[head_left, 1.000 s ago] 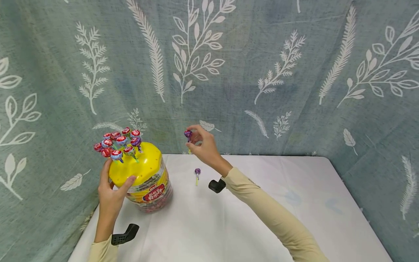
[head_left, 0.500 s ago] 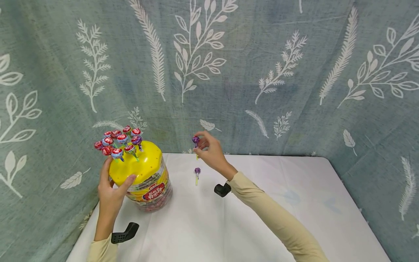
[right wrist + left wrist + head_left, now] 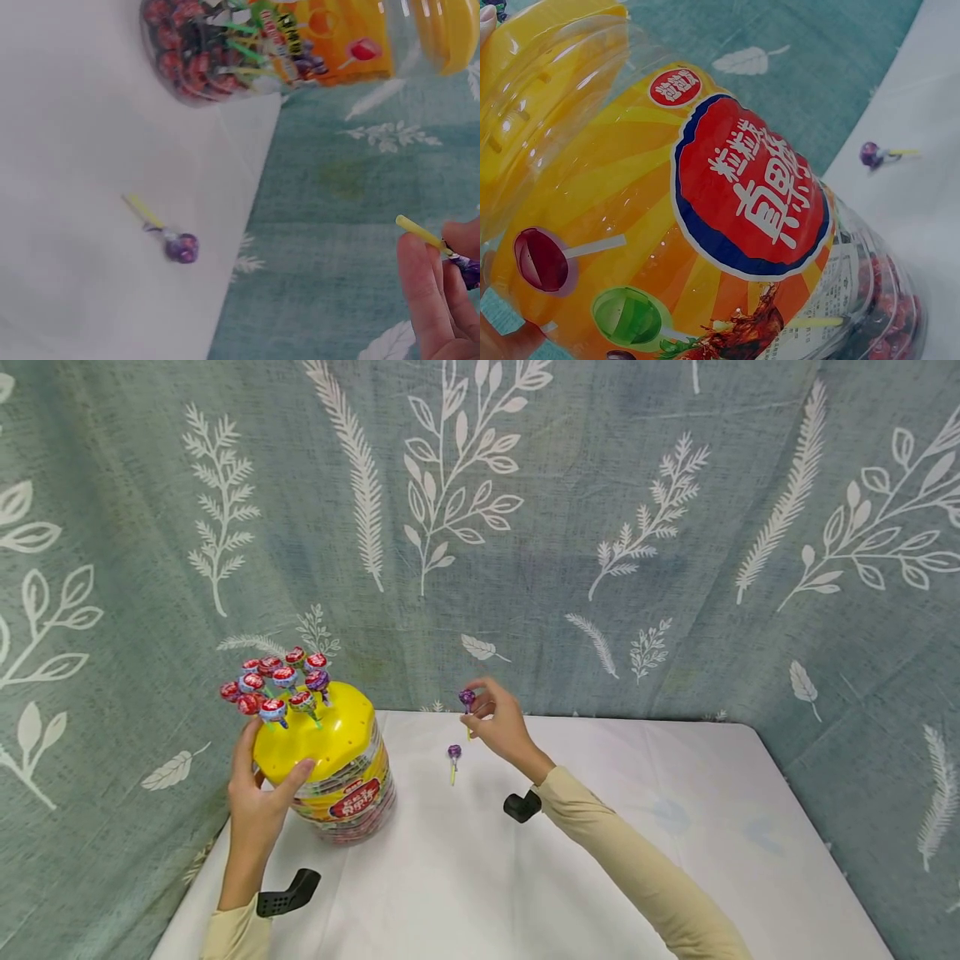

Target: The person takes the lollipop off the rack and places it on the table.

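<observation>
My left hand [image 3: 257, 797] grips a clear plastic candy jar [image 3: 358, 799] near its yellow lid [image 3: 322, 745], thumb on the front and fingers round the left side. Several wrapped lollipops [image 3: 285, 677] stand stuck in the lid by their sticks. My right hand [image 3: 501, 727] pinches a purple-wrapped lollipop [image 3: 467, 697] in the air, right of the jar. In the right wrist view its yellow stick [image 3: 420, 231] pokes out past the fingers. A second purple lollipop [image 3: 453, 752] lies on the table below that hand.
A white cloth [image 3: 600, 843] covers the table. Behind it hangs a grey-green curtain [image 3: 540, 610] with white leaf prints, close to the table's back edge. More candy [image 3: 199, 64] shows inside the jar's base in the right wrist view. Each wrist wears a black camera mount [image 3: 288, 893].
My right hand has moved to the right and down with the purple lollipop, away from the jar. The left hand keeps its grip on the jar, which stays in place.
</observation>
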Demonstrator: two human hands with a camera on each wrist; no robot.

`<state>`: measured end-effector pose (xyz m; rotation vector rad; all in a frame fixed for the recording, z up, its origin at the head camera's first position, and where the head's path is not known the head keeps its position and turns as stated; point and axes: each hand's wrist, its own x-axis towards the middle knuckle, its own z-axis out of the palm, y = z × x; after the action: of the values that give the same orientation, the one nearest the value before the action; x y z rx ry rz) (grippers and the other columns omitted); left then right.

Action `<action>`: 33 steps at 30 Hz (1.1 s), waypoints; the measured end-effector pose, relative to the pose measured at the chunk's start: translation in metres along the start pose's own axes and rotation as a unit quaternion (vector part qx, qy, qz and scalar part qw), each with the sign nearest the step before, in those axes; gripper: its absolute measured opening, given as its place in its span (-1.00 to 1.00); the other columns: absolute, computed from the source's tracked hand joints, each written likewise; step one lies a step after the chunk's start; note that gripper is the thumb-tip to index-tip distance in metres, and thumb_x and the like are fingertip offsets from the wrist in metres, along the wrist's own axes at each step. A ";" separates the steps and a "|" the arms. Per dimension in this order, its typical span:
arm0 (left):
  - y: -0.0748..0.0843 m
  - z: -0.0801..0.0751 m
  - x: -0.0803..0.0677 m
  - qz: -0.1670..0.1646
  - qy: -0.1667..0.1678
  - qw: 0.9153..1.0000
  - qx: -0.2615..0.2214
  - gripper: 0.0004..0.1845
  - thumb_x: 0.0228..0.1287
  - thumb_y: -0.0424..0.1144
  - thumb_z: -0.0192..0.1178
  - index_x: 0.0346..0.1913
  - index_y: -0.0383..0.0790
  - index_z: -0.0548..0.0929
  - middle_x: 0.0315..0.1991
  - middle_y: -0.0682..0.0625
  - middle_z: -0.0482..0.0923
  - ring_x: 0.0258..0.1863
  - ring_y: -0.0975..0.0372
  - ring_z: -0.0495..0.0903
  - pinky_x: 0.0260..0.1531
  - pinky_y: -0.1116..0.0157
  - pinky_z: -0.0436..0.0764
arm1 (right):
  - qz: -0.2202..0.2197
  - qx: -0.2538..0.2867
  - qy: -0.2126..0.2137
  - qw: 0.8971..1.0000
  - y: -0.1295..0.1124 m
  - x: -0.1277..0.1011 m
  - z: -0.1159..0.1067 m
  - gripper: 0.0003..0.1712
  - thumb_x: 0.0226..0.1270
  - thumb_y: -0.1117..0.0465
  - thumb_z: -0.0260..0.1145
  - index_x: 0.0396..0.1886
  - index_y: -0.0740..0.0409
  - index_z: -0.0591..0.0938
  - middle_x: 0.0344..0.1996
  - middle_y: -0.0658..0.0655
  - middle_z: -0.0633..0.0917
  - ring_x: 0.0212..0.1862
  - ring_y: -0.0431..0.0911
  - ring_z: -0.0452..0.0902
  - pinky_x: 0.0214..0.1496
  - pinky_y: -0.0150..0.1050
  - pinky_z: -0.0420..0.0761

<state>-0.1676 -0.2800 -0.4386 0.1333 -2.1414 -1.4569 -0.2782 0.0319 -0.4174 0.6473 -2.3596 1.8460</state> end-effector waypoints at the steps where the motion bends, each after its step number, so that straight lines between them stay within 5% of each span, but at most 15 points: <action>1: 0.000 0.000 0.000 0.002 0.000 1.000 -0.001 -0.12 0.13 -0.30 0.33 0.44 0.25 0.13 0.36 0.14 0.19 0.19 0.28 0.24 0.21 0.24 0.26 | 0.004 -0.002 0.002 1.000 0.005 0.000 0.000 -0.51 0.12 0.51 0.34 0.08 0.25 0.49 -0.28 0.43 0.55 -0.35 0.20 0.59 -0.42 -0.10 0.65; 9: -0.001 -0.001 0.000 0.005 0.000 1.000 -0.002 -0.13 0.13 -0.29 0.33 0.43 0.26 0.14 0.36 0.15 0.19 0.20 0.29 0.23 0.20 0.23 0.23 | 0.033 -0.015 0.021 0.999 0.028 -0.004 0.003 -0.49 0.08 0.50 0.37 0.07 0.21 0.50 -0.33 0.30 0.57 -0.39 0.06 0.62 -0.48 -0.21 0.65; 33: 0.000 0.000 -0.001 -0.001 0.000 1.000 -0.009 -0.12 0.12 -0.30 0.34 0.43 0.25 0.13 0.35 0.15 0.22 0.20 0.29 0.24 0.26 0.09 0.20 | 0.120 -0.013 0.067 0.990 0.087 -0.013 0.019 -0.48 -0.02 0.56 0.40 0.01 0.29 0.53 -0.38 0.35 0.57 -0.52 -0.07 0.59 -0.54 -0.19 0.63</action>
<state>-0.1668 -0.2800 -0.4391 0.1296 -2.1276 -1.4765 -0.2954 0.0342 -0.5061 0.2346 -2.4585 1.8759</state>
